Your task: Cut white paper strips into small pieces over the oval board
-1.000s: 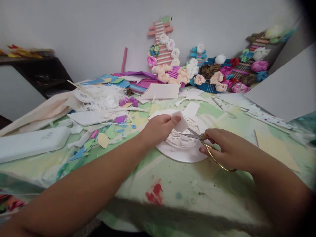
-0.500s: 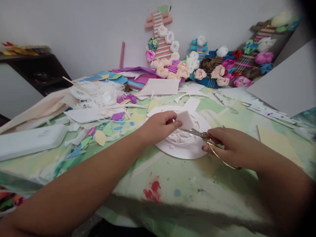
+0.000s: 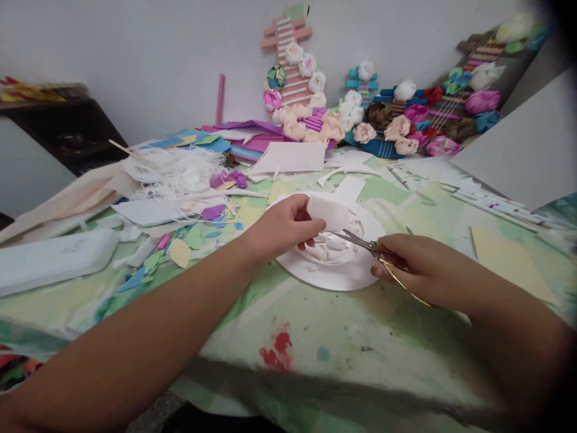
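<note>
Between thumb and fingers, my left hand pinches a small white piece of paper or thin foam. My right hand grips a pair of scissors with gold-coloured handles. The scissor blades point left, just below the white piece; I cannot tell whether they touch it. Both hands are above a round white board on the table. On the board lies a ring-shaped rim filled with small white scraps, partly hidden by my left hand and the held piece.
A paint-stained green cloth covers the table. To the left lie a white foam block, coloured paper scraps and tangled white string. Flower-decorated guitar shapes lean on the wall. A yellow sheet lies at right.
My left hand has turned the white piece, which now lies flatter and wider above the board. The scissors stay in nearly the same place, with blades clear of my left fingers.
</note>
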The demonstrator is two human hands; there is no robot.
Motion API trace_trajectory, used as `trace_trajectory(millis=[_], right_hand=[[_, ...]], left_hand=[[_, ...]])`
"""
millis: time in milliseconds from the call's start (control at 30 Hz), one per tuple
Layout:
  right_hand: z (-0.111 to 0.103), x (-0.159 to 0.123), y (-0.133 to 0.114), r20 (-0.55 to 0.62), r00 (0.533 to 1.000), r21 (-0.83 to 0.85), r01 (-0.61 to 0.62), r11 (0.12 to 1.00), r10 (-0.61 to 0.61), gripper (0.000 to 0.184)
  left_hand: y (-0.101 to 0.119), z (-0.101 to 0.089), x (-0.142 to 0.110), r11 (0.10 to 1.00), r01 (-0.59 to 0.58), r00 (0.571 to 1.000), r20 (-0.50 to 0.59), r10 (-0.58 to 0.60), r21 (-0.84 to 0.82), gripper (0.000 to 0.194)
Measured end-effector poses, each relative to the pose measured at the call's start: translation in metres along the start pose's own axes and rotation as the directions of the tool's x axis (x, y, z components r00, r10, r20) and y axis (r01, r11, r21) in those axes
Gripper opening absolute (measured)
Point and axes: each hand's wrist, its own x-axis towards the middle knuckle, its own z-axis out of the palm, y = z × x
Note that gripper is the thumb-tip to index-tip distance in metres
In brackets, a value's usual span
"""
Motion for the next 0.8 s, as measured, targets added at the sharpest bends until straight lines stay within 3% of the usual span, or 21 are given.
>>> trace_trajectory(millis=[200, 367, 533, 800], right_hand=[[0.002, 0.001, -0.007, -0.021, 1.0, 0.087, -0.016, 0.996, 0.018, 0.032], [0.006, 0.004, -0.011, -0.023, 1.0, 0.127, -0.009, 0.992, 0.012, 0.032], [0.009, 0.005, -0.011, -0.04, 0.998, 0.071, -0.038, 0.997, 0.041, 0.031], [0.013, 0.007, -0.007, -0.039, 0.998, 0.048, -0.038, 0.998, 0.04, 0.033]], left_hand=[[0.002, 0.001, -0.002, 0.999, 0.048, 0.996, 0.071, -0.048, 0.003, 0.009], [0.001, 0.001, -0.002, 1.0, -0.002, 0.998, 0.062, 0.0, 0.028, 0.01], [-0.001, 0.002, -0.003, 0.986, -0.073, 0.997, -0.017, 0.076, 0.151, 0.015], [0.002, 0.001, -0.004, 0.985, -0.073, 0.996, 0.068, 0.063, 0.153, 0.012]])
